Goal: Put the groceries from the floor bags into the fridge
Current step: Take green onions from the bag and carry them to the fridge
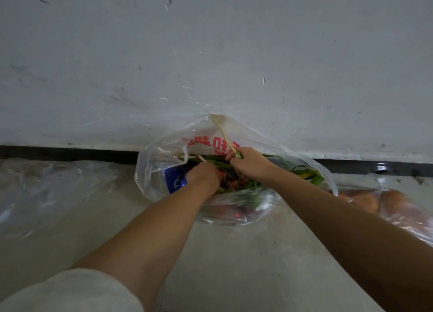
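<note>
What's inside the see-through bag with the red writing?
Inside the clear bag you can see long green stalks, a blue packet and something red. Both hands, left and right, reach in and cover whatever lies underneath.

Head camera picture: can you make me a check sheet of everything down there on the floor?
Surface: pale concrete floor, bare near the arms.
Job's things: clear plastic bag with red print, open against the wall; inside are green stalks, a blue packet and red items.
Clutter: clear plastic sheet at left; second bag holding orange-brown items at right.
Grips: left hand reaches into the bag, fingers hidden; right hand grips a pale green stalk.
Cables: nothing seen.
Surroundings: scuffed white wall with dark baseboard; no fridge in view.
</note>
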